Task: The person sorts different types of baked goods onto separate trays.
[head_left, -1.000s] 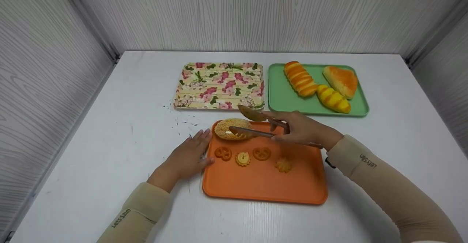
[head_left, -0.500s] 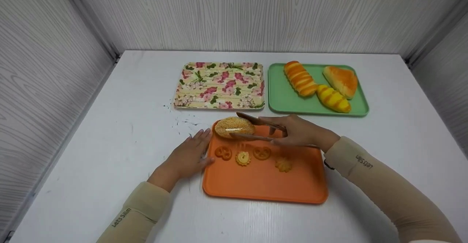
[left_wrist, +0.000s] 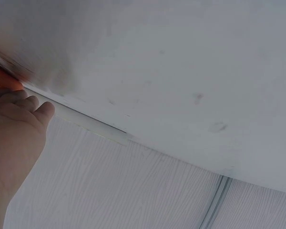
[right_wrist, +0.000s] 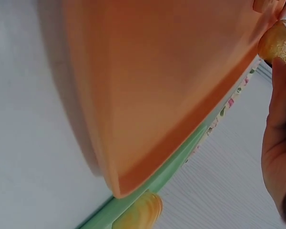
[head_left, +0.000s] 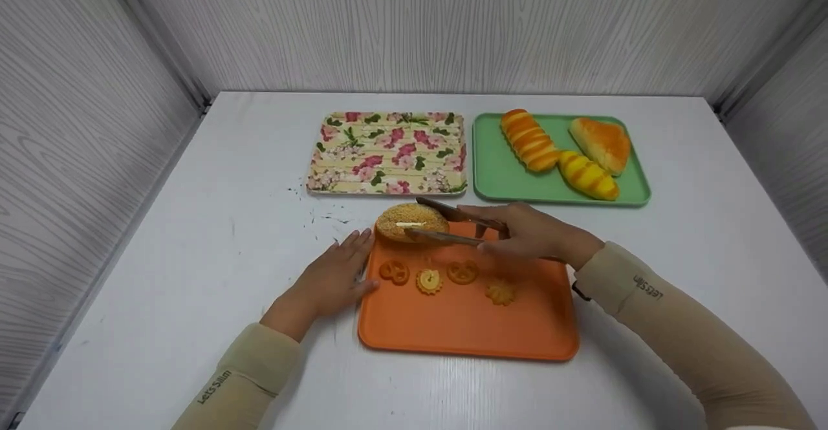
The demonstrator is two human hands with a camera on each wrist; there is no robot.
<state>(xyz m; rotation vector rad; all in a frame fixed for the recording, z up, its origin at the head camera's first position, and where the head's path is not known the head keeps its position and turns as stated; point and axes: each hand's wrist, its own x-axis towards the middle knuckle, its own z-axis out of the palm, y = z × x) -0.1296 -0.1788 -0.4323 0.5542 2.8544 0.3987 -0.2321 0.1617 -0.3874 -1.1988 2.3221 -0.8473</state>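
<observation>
Two pretzels (head_left: 396,273), a scalloped biscuit (head_left: 429,282) and a flower-shaped biscuit (head_left: 501,292) lie in a loose row across the orange tray (head_left: 469,330), nearest the person. The left hand (head_left: 330,276), fingers extended, rests at the tray's 9 o'clock edge, thumb at the rim. The right hand (head_left: 532,233), towards 1 o'clock, has its fingers curled round tongs (head_left: 456,237). The tongs' arms stand apart, about a seeded bun (head_left: 419,213) at the tray's 11 o'clock corner; whether it is lifted cannot be determined. Beyond, at 11 o'clock, lies a floral tray (head_left: 388,156); at 1 o'clock, a green tray (head_left: 504,187) bearing three breads (head_left: 528,142).
</observation>
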